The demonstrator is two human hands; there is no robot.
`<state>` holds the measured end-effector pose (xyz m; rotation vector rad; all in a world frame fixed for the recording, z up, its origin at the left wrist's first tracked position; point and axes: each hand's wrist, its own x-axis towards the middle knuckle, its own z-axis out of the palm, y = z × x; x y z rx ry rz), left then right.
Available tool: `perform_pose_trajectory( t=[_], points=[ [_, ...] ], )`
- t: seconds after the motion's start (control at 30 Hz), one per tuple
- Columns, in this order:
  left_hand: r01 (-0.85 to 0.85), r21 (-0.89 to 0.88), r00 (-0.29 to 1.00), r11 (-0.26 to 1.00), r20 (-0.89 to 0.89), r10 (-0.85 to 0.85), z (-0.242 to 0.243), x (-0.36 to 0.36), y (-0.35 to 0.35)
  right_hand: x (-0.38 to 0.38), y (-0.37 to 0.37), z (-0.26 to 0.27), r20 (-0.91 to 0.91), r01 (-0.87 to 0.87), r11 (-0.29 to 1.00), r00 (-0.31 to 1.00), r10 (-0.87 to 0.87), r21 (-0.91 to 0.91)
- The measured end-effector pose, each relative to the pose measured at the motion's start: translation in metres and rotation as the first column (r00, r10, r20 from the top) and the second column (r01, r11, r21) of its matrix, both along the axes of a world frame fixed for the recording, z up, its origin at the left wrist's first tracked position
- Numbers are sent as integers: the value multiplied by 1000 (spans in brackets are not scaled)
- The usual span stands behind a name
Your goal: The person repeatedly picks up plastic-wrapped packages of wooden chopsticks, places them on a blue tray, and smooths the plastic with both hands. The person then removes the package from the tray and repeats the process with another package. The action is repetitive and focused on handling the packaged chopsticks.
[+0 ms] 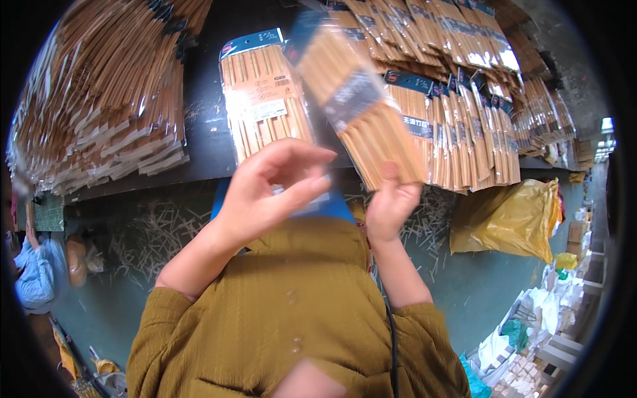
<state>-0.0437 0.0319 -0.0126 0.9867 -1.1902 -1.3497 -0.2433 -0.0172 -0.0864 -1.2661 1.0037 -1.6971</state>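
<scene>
My right hand (393,204) grips the lower end of a clear-wrapped pack of bamboo chopsticks (361,99), which is tilted and blurred, with a dark band round its middle. My left hand (278,184) is raised with thumb and fingers curved apart and nothing seen between them. Just beyond it, another chopstick pack (266,89) lies on the dark table (206,124), its blue header away from me and a white label on its face. Something blue with a white patch shows below the table edge, partly behind my left hand.
Piled packs (109,89) cover the left of the table; more stacked packs (463,134) fill the right. A yellow plastic sack (507,219) stands below the right edge. Paper-like strips (159,224) litter the green floor. At far left is a person in a light blue top (40,268).
</scene>
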Motion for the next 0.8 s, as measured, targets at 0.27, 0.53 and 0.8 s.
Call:
perform_pose_trajectory(
  t=[0.27, 0.53, 0.8],
  points=[
    [-324, 19, 945, 946, 51, 323, -24, 27, 15, -115, -11, -58, 77, -14, 653, 995, -68, 757],
    [-453, 126, 889, 883, 133, 437, -51, 54, 38, -120, -24, -93, 175, -74, 703, 982, -73, 708],
    [-489, 124, 871, 864, 132, 474, -68, 64, 39, -123, -43, -99, 189, -31, 695, 970, -153, 718]
  ],
)
